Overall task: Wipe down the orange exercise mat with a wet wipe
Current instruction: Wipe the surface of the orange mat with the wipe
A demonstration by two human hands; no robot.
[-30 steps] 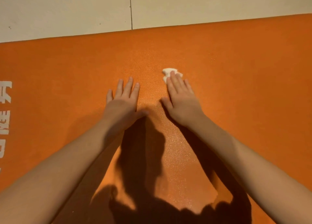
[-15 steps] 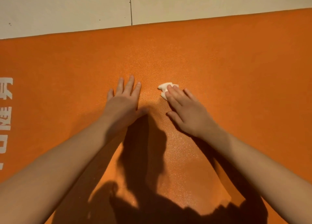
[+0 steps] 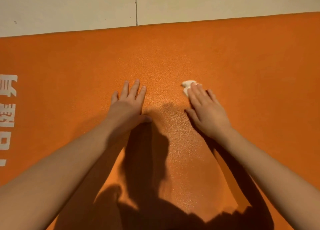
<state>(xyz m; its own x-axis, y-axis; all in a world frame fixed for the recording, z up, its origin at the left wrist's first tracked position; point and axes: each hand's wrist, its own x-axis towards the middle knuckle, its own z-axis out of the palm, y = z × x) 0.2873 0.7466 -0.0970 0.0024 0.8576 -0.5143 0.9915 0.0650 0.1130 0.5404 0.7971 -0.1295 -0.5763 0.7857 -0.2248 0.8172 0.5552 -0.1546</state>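
Observation:
The orange exercise mat (image 3: 242,60) fills most of the view, its far edge running across the top. My right hand (image 3: 206,110) lies flat on it, fingers pressing a small crumpled white wet wipe (image 3: 186,86) whose end sticks out past the fingertips. My left hand (image 3: 129,105) rests palm down on the mat, fingers spread, about a hand's width to the left of the wipe, holding nothing. A damp sheen shows on the mat between and below the hands.
Pale floor tiles (image 3: 69,8) with a dark grout line lie beyond the mat's far edge. White printed lettering (image 3: 7,108) runs along the mat's left side. Shadows of my arms and head cover the mat near me.
My right hand has slid the wipe to the right, away from my left hand, after first drawing it nearer. The left hand has stayed planted in place.

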